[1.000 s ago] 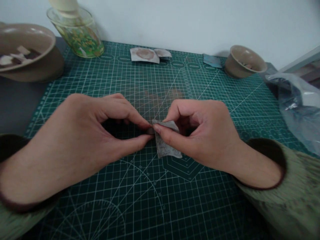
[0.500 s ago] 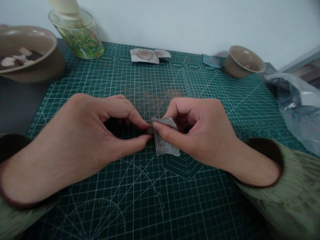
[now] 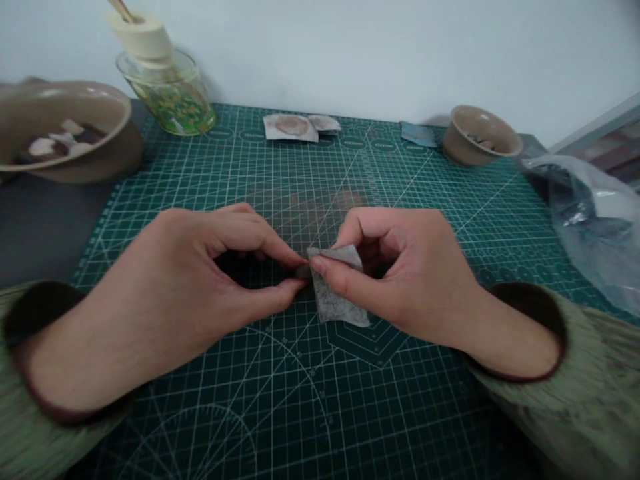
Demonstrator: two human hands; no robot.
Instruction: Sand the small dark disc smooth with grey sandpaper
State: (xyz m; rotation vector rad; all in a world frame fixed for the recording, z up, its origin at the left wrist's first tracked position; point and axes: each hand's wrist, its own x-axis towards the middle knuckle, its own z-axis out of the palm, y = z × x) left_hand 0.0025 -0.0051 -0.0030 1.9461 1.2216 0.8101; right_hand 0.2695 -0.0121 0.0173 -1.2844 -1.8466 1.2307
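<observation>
Between the thumb and forefinger of my left hand point(image 3: 200, 273) is a small brownish piece point(image 3: 303, 271), mostly covered by the fingertips; its kind I cannot make out. My right hand point(image 3: 405, 273) pinches a folded grey sheet of sandpaper point(image 3: 343, 303) around or against the right end of that piece. The sheet's lower flap hangs down below my right thumb. Both hands meet over the middle of a green cutting mat point(image 3: 280, 413), and faint brown dust point(image 3: 345, 198) lies on the mat just beyond them.
Pale, brown-stained sandpaper pieces point(image 3: 291, 127) and a bluish one point(image 3: 418, 134) lie at the back. A large bowl point(image 3: 115, 143) with wood pieces and a glass point(image 3: 175, 100) stand at left. A small bowl point(image 3: 463, 143) and clear plastic bag point(image 3: 590, 213) are at right.
The whole view has shifted, so everything sits slightly lower in the picture. Both hands keep the same pinch on the small piece and the sandpaper.
</observation>
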